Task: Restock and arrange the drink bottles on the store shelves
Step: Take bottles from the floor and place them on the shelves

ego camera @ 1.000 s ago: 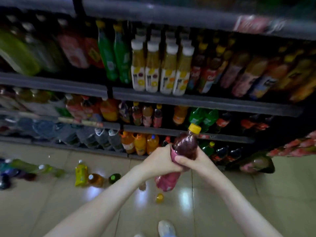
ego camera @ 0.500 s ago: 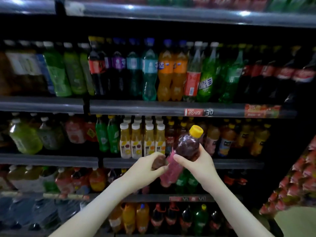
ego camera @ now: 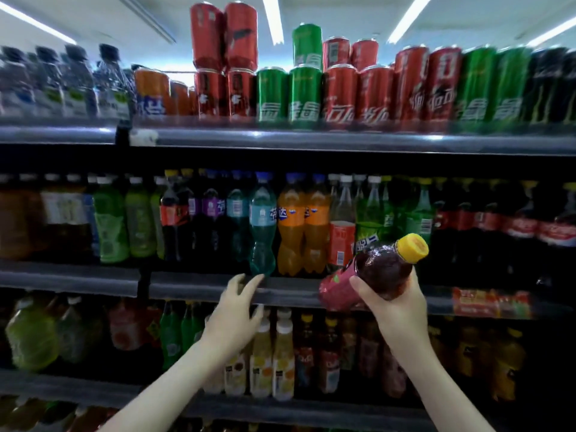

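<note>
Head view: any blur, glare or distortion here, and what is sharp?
Head view: motion blur smears the top-shelf cans; ceiling lights glare overhead while the bottom shelf sits dim; wide-angle bending curves the top shelf edge; the red bottle in the right hand is fairly sharp.

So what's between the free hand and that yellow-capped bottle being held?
Nothing loose: in the head view the gap from the left hand to the yellow-capped bottle shows only the shelf's front edge behind it.
</note>
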{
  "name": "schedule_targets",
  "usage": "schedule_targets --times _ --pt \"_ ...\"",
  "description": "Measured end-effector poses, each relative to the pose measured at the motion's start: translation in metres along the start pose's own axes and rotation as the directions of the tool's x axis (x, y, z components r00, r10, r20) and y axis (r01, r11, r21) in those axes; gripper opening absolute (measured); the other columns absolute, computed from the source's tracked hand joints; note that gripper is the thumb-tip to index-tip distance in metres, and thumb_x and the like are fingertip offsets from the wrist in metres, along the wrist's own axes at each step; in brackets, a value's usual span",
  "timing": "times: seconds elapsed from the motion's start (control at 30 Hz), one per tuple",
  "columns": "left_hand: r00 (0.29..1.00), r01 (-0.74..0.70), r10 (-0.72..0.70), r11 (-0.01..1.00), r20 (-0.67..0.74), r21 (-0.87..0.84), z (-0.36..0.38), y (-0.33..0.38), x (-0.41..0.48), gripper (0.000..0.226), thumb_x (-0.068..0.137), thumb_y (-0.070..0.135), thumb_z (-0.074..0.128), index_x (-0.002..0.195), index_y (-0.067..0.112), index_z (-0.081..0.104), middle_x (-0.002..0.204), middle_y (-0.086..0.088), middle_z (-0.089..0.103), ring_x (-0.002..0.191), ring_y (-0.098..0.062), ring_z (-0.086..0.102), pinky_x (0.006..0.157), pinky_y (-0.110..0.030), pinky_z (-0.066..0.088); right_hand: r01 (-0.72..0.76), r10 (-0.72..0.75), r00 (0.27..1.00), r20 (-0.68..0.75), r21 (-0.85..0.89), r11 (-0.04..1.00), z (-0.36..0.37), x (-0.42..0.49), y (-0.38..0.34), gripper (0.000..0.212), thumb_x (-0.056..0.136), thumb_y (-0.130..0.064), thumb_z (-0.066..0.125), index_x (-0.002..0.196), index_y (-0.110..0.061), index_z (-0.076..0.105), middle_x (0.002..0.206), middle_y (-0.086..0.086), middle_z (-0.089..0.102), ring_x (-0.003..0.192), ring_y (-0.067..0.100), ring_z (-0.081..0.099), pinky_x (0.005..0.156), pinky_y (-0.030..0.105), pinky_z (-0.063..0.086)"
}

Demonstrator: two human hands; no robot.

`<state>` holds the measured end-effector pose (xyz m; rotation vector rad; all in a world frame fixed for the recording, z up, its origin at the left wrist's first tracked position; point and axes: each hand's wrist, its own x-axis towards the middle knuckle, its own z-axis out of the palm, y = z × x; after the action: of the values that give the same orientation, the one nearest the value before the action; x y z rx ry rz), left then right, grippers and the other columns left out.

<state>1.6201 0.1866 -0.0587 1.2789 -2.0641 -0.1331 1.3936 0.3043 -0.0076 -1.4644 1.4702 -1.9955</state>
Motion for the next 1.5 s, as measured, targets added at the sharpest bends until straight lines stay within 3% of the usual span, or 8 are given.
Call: schedule_targets --times 0.1,0.4,0.53,0.8,1.03,1.2,1.33,1.5 --pt "0.998 0.052 -0.048 0.996 -0.043 0.079 -0.009 -0.023 0.013 0.059 0.097 0.032 0.051 0.149 0.034 0.022 0.155 -0.005 0.015 0.131 -0.024 0.037 0.089 -0.026 0.046 0.010 -0.010 1.000 0.017 0.017 1.000 0.020 0.006 0.000 0.047 0.070 -0.023 0.083 0.104 -0.037 0.054 0.100 -0.019 0.065 0.089 -0.016 0.059 0.073 0.006 0.041" --pt "0.981 0.180 -0.178 0.983 -0.081 0.024 -0.066 -0.148 0.036 0.061 0.096 0.026 0.050 0.149 0.033 0.020 0.151 -0.010 0.024 0.112 -0.033 0.053 0.077 -0.033 0.049 -0.042 0.040 0.998 0.050 0.042 0.998 0.124 0.003 0.002 0.045 0.067 -0.032 0.083 0.107 -0.035 0.061 0.099 -0.018 0.069 0.094 -0.004 0.063 0.084 0.024 0.049" --pt "0.974 0.222 -0.217 0.969 -0.058 0.107 -0.075 -0.189 0.054 0.059 0.097 0.028 0.049 0.150 0.020 0.024 0.147 -0.014 0.032 0.127 -0.033 0.041 0.091 -0.038 0.045 -0.094 0.096 0.994 0.061 -0.036 0.995 0.161 -0.004 0.009 0.047 0.070 -0.035 0.082 0.112 -0.032 0.061 0.102 -0.018 0.067 0.095 -0.005 0.060 0.081 0.018 0.047" --pt "0.966 -0.119 0.176 0.953 -0.191 0.279 -0.025 -0.217 0.020 0.057 0.088 0.029 0.047 0.139 0.004 0.044 0.142 -0.022 0.042 0.133 -0.035 0.036 0.110 -0.052 0.022 -0.245 0.266 0.962 0.066 -0.232 0.941 0.199 -0.044 0.050 0.046 0.069 -0.035 0.084 0.108 -0.032 0.059 0.097 -0.022 0.063 0.085 -0.011 0.056 0.066 0.008 0.042" --pt "0.807 -0.590 0.589 0.804 0.040 0.078 0.038 -0.184 -0.015 0.037 0.088 0.022 0.051 0.123 0.011 0.057 0.140 -0.017 0.044 0.127 -0.033 0.041 0.103 -0.049 0.035 -0.337 0.373 0.927 0.037 -0.356 0.872 0.178 -0.088 0.095 0.050 0.067 -0.029 0.086 0.108 -0.029 0.057 0.100 -0.020 0.065 0.091 -0.011 0.057 0.073 0.004 0.042" --pt "0.831 -0.491 0.502 0.865 0.242 -0.105 0.082 -0.167 -0.041 0.045 0.080 0.010 0.072 0.123 0.014 0.059 0.135 -0.020 0.051 0.117 -0.036 0.055 0.088 -0.044 0.053 -0.430 0.412 0.902 -0.128 -0.337 0.838 0.139 -0.105 0.126 0.049 0.070 -0.025 0.084 0.107 -0.032 0.051 0.099 -0.019 0.060 0.086 -0.009 0.055 0.068 0.004 0.042" --pt "0.825 -0.441 0.449 0.891 0.344 -0.105 0.113 -0.144 -0.046 0.046 0.081 0.011 0.072 0.126 0.015 0.059 0.136 -0.018 0.051 0.117 -0.036 0.056 0.086 -0.041 0.052 -0.503 0.424 0.856 -0.297 -0.280 0.818 0.094 -0.106 0.152 0.051 0.072 -0.027 0.083 0.111 -0.025 0.052 0.098 -0.015 0.062 0.088 0.008 0.058 0.080 0.023 0.042" --pt "0.803 -0.420 0.437 0.897 0.405 -0.137 0.155 -0.088 -0.044 0.045 0.095 0.018 0.054 0.139 0.022 0.046 0.149 -0.012 0.035 0.129 -0.031 0.044 0.096 -0.038 0.046 -0.545 0.417 0.802 -0.429 -0.237 0.804 0.021 -0.092 0.185 0.053 0.074 -0.026 0.082 0.116 -0.018 0.050 0.098 -0.008 0.060 0.091 0.015 0.057 0.082 0.026 0.040"
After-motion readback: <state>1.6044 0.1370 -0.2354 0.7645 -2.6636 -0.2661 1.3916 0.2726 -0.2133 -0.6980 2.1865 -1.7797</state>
